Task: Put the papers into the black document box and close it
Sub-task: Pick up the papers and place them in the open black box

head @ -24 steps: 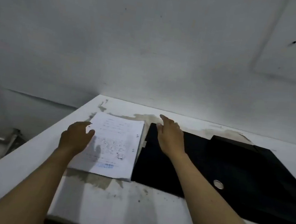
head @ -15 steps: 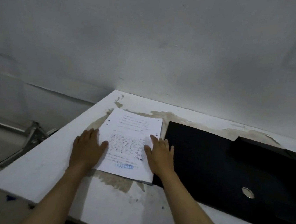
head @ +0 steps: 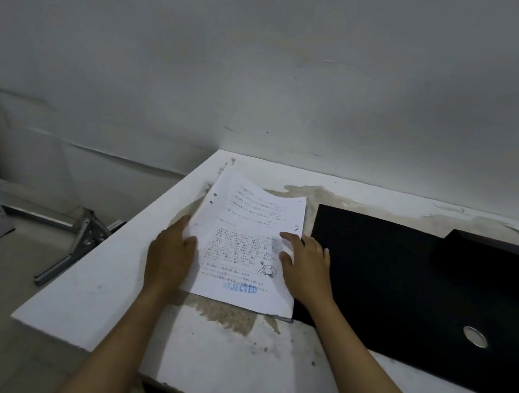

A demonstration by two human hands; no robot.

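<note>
A stack of white printed papers (head: 248, 227) with a blue "REJECTED" stamp lies at the left end of the white table (head: 228, 362). Its far left part is lifted and curled up. My left hand (head: 170, 254) grips the stack's left edge, thumb on top. My right hand (head: 306, 267) holds the right edge, fingers on the top sheet. Just to the right lies the black document box (head: 402, 285), flat and dark, with a round metal ring (head: 475, 336) on its near panel and a raised black flap (head: 495, 253) at the back right.
A grey wall (head: 265, 69) rises directly behind the table. The table's left edge drops to a floor where a metal bracket frame (head: 81, 238) lies. Brown stains mark the tabletop around the papers.
My hands went from resting flat beside the papers to gripping both side edges, and the stack's far left part has lifted off the table. The view has tilted down and closer.
</note>
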